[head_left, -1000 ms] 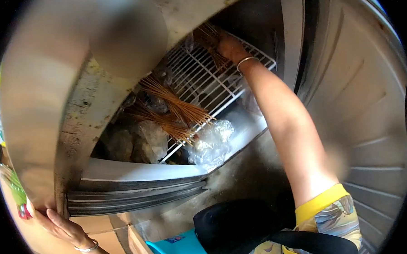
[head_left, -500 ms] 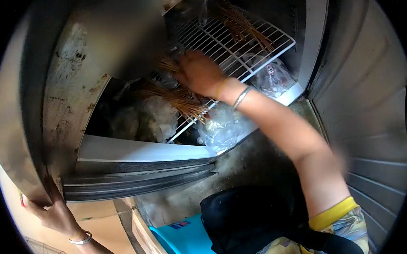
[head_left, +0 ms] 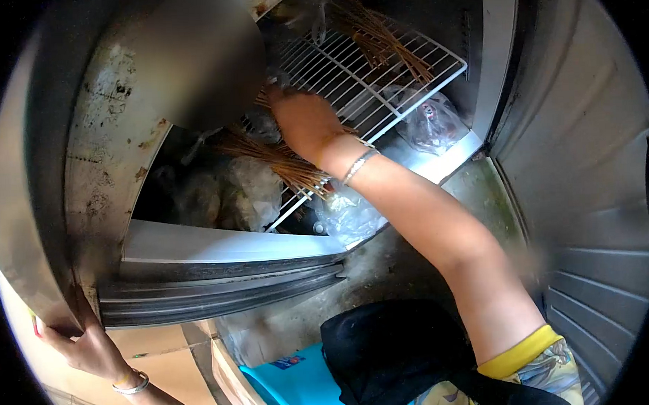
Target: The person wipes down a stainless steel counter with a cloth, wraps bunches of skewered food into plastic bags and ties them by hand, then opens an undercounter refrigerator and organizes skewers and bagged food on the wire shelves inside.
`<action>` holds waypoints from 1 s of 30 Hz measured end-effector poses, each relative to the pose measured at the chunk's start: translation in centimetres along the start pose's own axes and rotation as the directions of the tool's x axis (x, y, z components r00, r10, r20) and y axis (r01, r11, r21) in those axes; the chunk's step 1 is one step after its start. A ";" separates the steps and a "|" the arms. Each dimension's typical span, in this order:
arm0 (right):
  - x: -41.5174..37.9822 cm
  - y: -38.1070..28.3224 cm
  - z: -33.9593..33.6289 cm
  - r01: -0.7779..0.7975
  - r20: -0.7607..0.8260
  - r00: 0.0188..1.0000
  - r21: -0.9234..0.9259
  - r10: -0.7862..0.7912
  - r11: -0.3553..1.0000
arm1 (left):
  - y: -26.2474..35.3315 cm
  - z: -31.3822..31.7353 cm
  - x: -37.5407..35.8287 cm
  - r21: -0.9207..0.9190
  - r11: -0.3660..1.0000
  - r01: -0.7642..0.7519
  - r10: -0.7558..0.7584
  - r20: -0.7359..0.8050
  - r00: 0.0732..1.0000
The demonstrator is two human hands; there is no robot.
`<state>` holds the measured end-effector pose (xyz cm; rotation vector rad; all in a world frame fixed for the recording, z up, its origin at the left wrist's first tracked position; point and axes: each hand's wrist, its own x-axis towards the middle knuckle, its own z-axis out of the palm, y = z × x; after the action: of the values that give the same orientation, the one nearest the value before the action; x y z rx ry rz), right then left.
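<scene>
Reaching into an open fridge for bamboo skewers.

Right hand (head_left: 305, 122) deep inside, laid over the bundle of skewers (head_left: 283, 159) on the white wire shelf (head_left: 348, 71); fingers hidden, so grip cannot be told. Left hand (head_left: 84, 347) clamped on the lower edge of the fridge door (head_left: 41, 179). More skewers (head_left: 382, 41) farther back on the same shelf, clear plastic bags (head_left: 350, 212) hanging just below its front edge.

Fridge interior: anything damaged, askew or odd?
Yes. The door edge held by the left hand is stained and corroded. Loose skewers overhang the wire shelf front beside the right hand.
</scene>
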<state>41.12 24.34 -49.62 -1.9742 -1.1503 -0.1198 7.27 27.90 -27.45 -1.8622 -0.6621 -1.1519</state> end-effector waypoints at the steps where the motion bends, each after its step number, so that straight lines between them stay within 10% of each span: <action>1: -0.5 0.4 0.1 -0.012 -0.033 0.999 0.043 0.013 0.999 | -0.5 0.2 0.0 -0.027 0.999 -0.026 0.026 -0.006 1.000; 8: -3.0 5.6 -1.3 0.041 -0.315 0.946 0.341 0.073 0.939 | -1.8 0.0 -0.5 0.028 0.998 0.053 -0.054 0.064 0.996; 13: -1.1 7.6 0.9 -0.080 -0.205 0.952 0.544 0.225 0.835 | -1.9 0.3 -0.6 0.048 0.999 0.004 -0.003 -0.011 1.000; 20: 0.0 6.7 1.6 -0.195 -0.067 0.974 0.239 0.216 0.951 | -2.4 0.6 -1.0 0.001 0.999 0.037 -0.037 -0.047 0.998; 30: 0.5 3.6 1.0 -0.080 -0.182 0.970 0.379 0.159 0.922 | -4.1 1.2 -1.6 -0.100 0.994 0.043 -0.052 -0.087 0.995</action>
<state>43.83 24.55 -52.27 -1.6465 -0.8415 -0.0410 3.98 30.99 -27.60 -1.8732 -0.6118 -1.3114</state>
